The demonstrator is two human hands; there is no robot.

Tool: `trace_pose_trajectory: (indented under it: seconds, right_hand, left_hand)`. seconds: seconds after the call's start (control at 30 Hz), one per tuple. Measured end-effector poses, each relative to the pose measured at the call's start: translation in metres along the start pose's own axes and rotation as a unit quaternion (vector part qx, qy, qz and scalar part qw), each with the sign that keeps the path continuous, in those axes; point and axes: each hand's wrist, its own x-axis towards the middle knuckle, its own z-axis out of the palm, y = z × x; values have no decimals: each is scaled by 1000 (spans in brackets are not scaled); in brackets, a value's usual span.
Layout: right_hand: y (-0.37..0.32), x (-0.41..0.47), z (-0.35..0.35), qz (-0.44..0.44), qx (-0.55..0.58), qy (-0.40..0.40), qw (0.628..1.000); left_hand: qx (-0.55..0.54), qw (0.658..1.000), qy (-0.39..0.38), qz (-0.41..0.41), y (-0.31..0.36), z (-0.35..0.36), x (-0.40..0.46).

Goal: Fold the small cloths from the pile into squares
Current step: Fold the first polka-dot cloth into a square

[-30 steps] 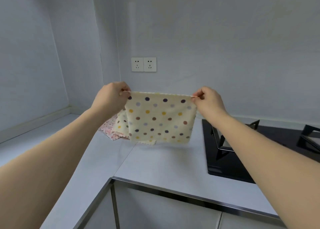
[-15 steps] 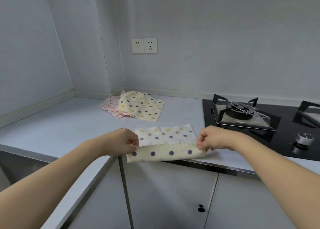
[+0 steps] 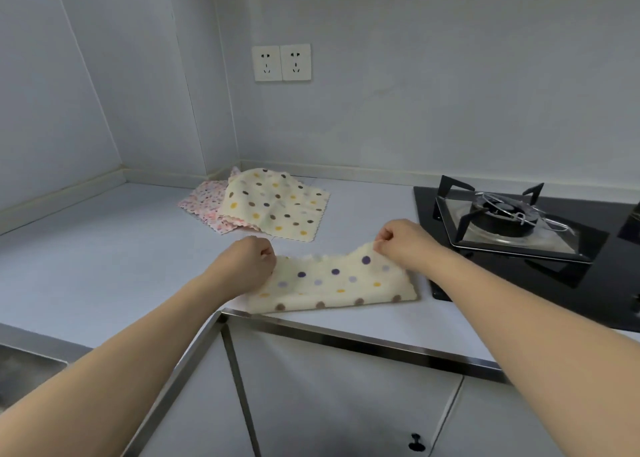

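A pale worktop (image 3: 104,255) in a kitchen corner is seen, hob (image 3: 519,235) at right. The dotted cloth (image 3: 332,285) is laid near the front edge, folded once approx.; its far corners are pinched by left hand (image 3: 247,262) & right hand (image 3: 403,243). The pile (image 3: 256,203), near the back wall, is left unfolded. Vs. 0.5 s ago, the raised layer has been brought over & down.

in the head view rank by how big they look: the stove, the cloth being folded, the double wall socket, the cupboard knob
1. stove, though cut off at the frame edge
2. cloth being folded
3. double wall socket, farther from the camera, so true size is unsure
4. cupboard knob
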Motion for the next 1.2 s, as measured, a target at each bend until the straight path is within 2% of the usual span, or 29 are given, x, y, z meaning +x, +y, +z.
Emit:
trace_pose_trajectory:
  seconds: [0.1,0.2,0.33,0.47,0.67,0.83,1.0,1.2]
  right_hand:
    - [11,12,21,-8,-50,21,999]
    - [27,14,44,-41,-115,77,990]
    - [35,20,52,-49,-99,114,987]
    - [40,23,55,-51,-92,139,985]
    - [42,25,57,-32,-68,164,984]
    - [38,21,56,-11,-168,170,971]
    - [34,20,56,-24,-141,151,978]
    - [32,19,54,-38,-67,129,989]
  left_hand:
    - [3,999,45,21,-11,21,12]
    - [10,996,89,24,-18,32,18]
    - [-34,995,92,8,-23,34,24]
    - [-8,994,113,11,-23,37,28]
    - [30,995,90,30,-17,38,32]
    - [19,997,57,53,-16,33,33]
    - [-199,977,30,67,-9,27,24]
    - [-271,958,53,75,-12,24,24]
